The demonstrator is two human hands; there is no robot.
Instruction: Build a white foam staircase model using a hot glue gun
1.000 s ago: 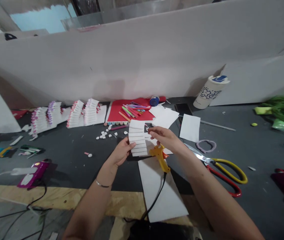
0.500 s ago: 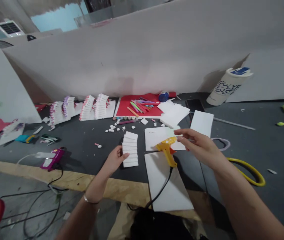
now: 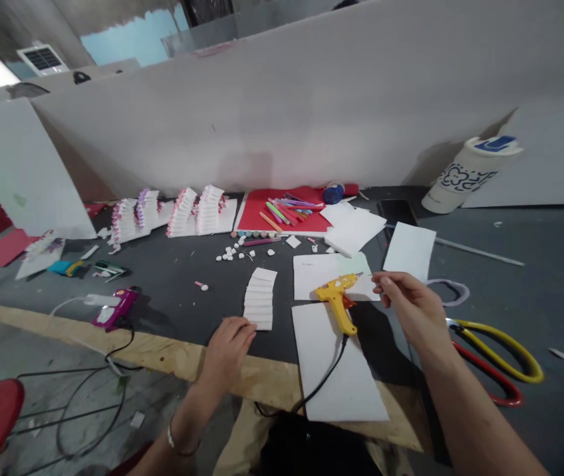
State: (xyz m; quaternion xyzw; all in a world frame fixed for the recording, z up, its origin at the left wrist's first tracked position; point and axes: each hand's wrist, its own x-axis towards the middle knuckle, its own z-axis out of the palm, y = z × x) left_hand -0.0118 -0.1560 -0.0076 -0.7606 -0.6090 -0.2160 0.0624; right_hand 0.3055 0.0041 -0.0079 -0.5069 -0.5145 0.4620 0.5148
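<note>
A fan-like strip of overlapping white pieces (image 3: 260, 297) lies on the dark tabletop. My left hand (image 3: 229, 347) rests at its lower left corner, fingers loosely extended and fingertips at the edge, not wrapped round it. My right hand (image 3: 410, 307) hovers right of the yellow hot glue gun (image 3: 337, 294), thumb and forefinger pinched close to its nozzle. Whatever the pinch holds, if anything, is too small to make out. The glue gun lies across two white sheets, over the upper sheet (image 3: 306, 277) and the lower sheet (image 3: 328, 370), its black cord trailing toward me.
Scissors (image 3: 502, 334) with yellow and red handles lie by my right forearm. Markers (image 3: 289, 210) are piled on a red sheet (image 3: 252, 205). White stepped pieces with pink edges (image 3: 207, 211) stand at the back left. A lidded cup (image 3: 465, 177) stands back right; a purple power adapter (image 3: 118, 309) sits left.
My left hand has let go of the strip's side and slid down to its lower corner. My right hand has drawn right, away from the glue gun, its fingers closing together.
</note>
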